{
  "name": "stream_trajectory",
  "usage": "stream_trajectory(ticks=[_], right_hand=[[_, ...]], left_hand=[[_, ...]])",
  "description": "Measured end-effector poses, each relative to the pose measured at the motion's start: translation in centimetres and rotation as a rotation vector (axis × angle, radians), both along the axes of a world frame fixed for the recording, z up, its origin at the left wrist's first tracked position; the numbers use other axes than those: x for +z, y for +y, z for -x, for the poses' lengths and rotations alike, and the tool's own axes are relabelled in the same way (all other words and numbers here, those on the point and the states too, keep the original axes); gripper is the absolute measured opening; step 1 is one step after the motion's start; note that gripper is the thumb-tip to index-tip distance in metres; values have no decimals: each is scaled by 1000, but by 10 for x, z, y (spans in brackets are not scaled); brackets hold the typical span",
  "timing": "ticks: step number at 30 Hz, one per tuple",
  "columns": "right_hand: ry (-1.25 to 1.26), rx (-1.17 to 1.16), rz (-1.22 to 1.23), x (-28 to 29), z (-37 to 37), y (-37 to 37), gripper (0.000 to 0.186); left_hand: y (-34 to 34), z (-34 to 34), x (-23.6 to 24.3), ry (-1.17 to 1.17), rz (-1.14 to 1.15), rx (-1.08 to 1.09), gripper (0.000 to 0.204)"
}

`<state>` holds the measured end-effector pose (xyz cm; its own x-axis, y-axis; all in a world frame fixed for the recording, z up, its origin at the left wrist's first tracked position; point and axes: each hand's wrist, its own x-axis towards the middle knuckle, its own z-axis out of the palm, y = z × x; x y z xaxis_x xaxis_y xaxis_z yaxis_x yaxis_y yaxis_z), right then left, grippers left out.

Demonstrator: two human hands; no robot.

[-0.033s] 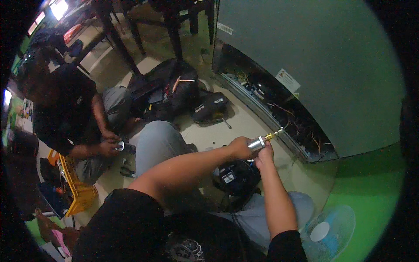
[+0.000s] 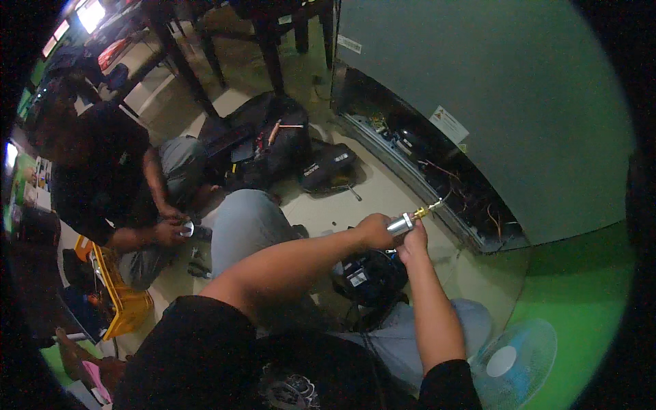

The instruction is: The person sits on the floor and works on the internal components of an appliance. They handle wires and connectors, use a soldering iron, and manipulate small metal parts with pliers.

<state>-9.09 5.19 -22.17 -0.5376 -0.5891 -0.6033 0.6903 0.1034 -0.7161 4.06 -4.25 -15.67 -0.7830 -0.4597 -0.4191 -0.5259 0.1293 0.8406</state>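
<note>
My left hand [image 2: 374, 229] is wrapped round the rear of a silver metal cylinder [image 2: 399, 225] fitted with a brass valve [image 2: 421, 212] at its far end. My right hand [image 2: 413, 242] grips the cylinder from below, close to the brass end. The valve points toward the open lower compartment of a grey appliance [image 2: 519, 116], where a dark compressor [image 2: 406, 139] and thin copper pipes [image 2: 451, 178] show. Beneath my hands a black bag [image 2: 369, 277] lies on the tiled floor.
At left, a co-worker [image 2: 96, 164] sits holding a small shiny object, beside a yellow crate [image 2: 126, 304]. Black bags [image 2: 266, 116] with tools, including a wrench [image 2: 355, 193], lie ahead. Chair legs [image 2: 270, 55] stand behind. A fan [image 2: 529, 348] is at lower right, by a green wall [image 2: 567, 280].
</note>
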Motion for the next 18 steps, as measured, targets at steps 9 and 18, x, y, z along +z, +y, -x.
stream_trajectory(ticks=[9, 18], right_hand=[[-35, 30, 128, 11, -3, -2, 20], [-47, 37, 113, 20, -7, -8, 23]], left_hand=[[-22, -7, 2, -278, 406, 85, 41], [-56, -62, -88, -647, 625, -31, 47]])
